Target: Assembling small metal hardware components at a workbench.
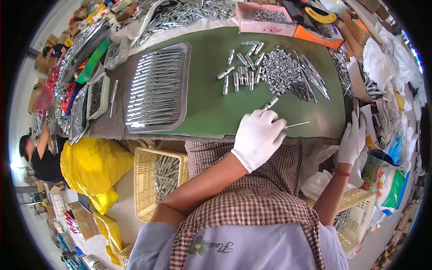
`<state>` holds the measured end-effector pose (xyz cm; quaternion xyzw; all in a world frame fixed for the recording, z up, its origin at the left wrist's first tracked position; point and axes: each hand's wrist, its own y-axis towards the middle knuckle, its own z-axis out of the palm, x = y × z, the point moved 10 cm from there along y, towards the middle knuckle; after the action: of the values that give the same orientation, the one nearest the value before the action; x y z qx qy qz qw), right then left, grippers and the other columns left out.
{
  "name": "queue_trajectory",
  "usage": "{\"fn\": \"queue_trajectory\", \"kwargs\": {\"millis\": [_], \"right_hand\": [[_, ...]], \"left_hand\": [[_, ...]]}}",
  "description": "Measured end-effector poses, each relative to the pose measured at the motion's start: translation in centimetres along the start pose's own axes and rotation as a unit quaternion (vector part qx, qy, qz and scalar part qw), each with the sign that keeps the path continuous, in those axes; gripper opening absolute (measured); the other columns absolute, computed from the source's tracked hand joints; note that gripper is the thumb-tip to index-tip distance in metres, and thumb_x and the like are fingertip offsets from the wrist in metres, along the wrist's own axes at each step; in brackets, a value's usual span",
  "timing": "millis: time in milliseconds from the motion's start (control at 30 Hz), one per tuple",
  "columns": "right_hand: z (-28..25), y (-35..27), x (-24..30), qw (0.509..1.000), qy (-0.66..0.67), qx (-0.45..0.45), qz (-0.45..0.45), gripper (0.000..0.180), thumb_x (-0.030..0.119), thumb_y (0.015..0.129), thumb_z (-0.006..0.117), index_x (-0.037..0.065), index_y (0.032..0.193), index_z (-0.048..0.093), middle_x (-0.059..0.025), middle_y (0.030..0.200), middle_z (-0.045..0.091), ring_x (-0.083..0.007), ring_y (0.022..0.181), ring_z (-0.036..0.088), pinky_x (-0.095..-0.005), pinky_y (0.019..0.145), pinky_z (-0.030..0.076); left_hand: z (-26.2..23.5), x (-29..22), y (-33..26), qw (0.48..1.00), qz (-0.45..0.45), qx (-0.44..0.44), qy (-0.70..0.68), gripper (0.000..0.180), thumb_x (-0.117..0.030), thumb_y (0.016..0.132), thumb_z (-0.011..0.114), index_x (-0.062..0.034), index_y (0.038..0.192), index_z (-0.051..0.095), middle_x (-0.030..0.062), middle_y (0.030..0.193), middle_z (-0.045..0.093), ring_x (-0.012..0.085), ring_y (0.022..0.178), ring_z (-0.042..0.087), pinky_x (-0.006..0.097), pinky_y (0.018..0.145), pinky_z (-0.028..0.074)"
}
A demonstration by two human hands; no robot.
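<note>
Holding a thin metal pin (298, 124), the left hand (258, 138) in its white glove sits at the near edge of the green mat (211, 108). The fingers are curled tight around the pin, and its point sticks out to the right. A short silver metal piece (270, 104) pokes up just past the knuckles, touching the glove. I cannot tell if the fingers hold it too.

The right hand (352, 139), also in a white glove, rests on the right end of the table, near the mat's corner. Its fingers lie flat and loose, and I cannot tell if it holds anything.

Farther back on the mat is a big pile of small silver parts (283, 72). Beside the pile, on its left, a few short silver pieces (240, 74) lie apart from each other. Long thin pins (312, 74) lie along the right of the pile.

On the left of the mat is a metal tray (182, 81) with long silver rods lying in rows. A pink box (265, 24) of small parts stands at the back. Below the table, a yellow basket (144, 180) holds more metal rods, next to a yellow bag (92, 164).
</note>
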<state>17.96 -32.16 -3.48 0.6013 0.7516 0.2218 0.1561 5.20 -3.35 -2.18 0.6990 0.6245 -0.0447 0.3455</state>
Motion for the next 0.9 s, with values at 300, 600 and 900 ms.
{"fn": "queue_trajectory", "kwargs": {"millis": [300,600,900], "right_hand": [[-0.1,-0.7,-0.2,1.000,0.000,0.003,0.005,0.039,0.017,0.100,0.053,0.013,0.138,0.060,-0.0215,0.142,0.055,-0.0410,0.125,0.056,-0.0477,0.102,0.046],[0.9,1.5,-3.0,0.995,-0.011,0.052,0.080,0.048,0.025,0.098,0.061,0.009,0.142,0.055,-0.0214,0.123,0.064,-0.0406,0.111,0.061,-0.0482,0.095,0.049],[-3.3,-3.0,8.7,0.941,0.311,0.133,0.007,0.057,0.007,0.088,0.073,0.007,0.143,0.058,-0.0147,0.131,0.065,-0.0257,0.112,0.066,-0.0369,0.091,0.053]], "left_hand": [[2.0,-1.1,-0.1,0.995,0.019,0.048,0.081,0.015,-0.020,0.080,0.075,-0.0121,0.092,0.070,0.0012,0.090,0.063,0.0266,0.088,0.063,0.042,0.074,0.051],[0.2,-0.5,-0.3,1.000,0.020,-0.014,0.011,0.013,-0.018,0.079,0.076,-0.0135,0.090,0.070,0.0025,0.093,0.065,0.0283,0.087,0.064,0.044,0.075,0.051],[0.5,-0.2,-0.7,0.999,0.002,-0.022,0.033,0.013,-0.018,0.081,0.076,-0.0140,0.092,0.071,0.0015,0.089,0.064,0.0274,0.080,0.063,0.042,0.071,0.049]]}}
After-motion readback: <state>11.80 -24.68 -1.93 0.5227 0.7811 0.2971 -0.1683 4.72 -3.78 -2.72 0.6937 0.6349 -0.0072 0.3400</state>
